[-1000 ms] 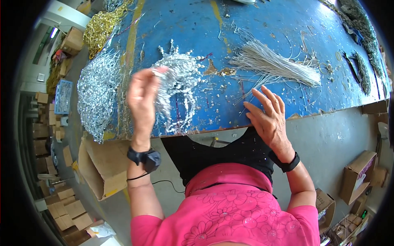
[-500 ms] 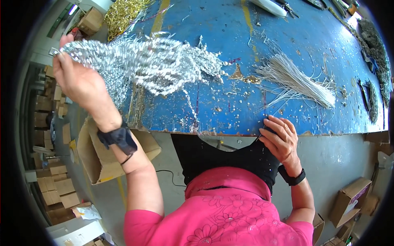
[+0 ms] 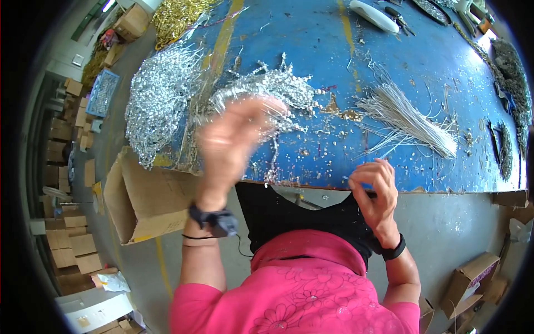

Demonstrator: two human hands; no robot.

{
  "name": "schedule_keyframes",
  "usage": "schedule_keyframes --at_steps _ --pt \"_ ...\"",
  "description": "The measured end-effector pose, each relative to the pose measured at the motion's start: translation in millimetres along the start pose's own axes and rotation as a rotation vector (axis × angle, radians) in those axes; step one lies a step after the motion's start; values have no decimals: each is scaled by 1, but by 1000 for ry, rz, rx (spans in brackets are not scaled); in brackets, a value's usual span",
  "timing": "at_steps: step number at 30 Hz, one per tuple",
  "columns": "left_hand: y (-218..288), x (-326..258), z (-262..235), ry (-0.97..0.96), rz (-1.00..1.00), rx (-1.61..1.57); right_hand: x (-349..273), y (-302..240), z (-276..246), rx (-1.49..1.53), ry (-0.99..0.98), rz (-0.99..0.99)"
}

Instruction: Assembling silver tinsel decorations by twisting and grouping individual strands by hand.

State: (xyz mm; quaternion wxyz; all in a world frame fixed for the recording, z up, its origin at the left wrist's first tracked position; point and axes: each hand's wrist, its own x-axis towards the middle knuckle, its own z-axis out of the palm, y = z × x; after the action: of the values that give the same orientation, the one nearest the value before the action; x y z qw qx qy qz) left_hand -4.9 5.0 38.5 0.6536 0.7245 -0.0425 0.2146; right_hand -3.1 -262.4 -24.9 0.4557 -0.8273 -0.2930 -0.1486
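Note:
My left hand [image 3: 233, 136], smeared by motion, is over the near side of a bunch of shiny silver strands [image 3: 297, 92]; its fingers and anything in them do not show clearly. A second, larger heap of silver strands [image 3: 158, 100] hangs over the table's left edge. At the front edge, my right hand [image 3: 379, 186] is closed in a pinch, with a small pale tip sticking out by the thumb and forefinger; what it is I cannot make out. Beyond that hand lies a fanned bundle of thin whitish wires or cords [image 3: 414, 119].
Beads and silver scraps litter the blue table [image 3: 311, 47]. A gold heap [image 3: 181, 22] lies at the far left; pliers [image 3: 400, 21] and a white oblong object [image 3: 374, 16] at the back. Dark tinsel [image 3: 506, 72] lines the right edge. A cardboard box [image 3: 158, 195] stands below left.
My left hand has come from the far left toward the middle, and the silver strands it held up now lie on the table's left edge. My right hand stays near the front edge, pinching.

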Motion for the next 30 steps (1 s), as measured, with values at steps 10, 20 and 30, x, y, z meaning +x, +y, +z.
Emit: schedule_keyframes --at_steps 10,20,30 --pt "-39 -35 37 -173 -319 -272 38 -21 40 572 -16 444" --pt "-47 -35 34 -206 -127 -76 40 -20 47 549 -21 460" --pt "-52 -35 37 -259 159 226 36 -18 52 618 25 396"
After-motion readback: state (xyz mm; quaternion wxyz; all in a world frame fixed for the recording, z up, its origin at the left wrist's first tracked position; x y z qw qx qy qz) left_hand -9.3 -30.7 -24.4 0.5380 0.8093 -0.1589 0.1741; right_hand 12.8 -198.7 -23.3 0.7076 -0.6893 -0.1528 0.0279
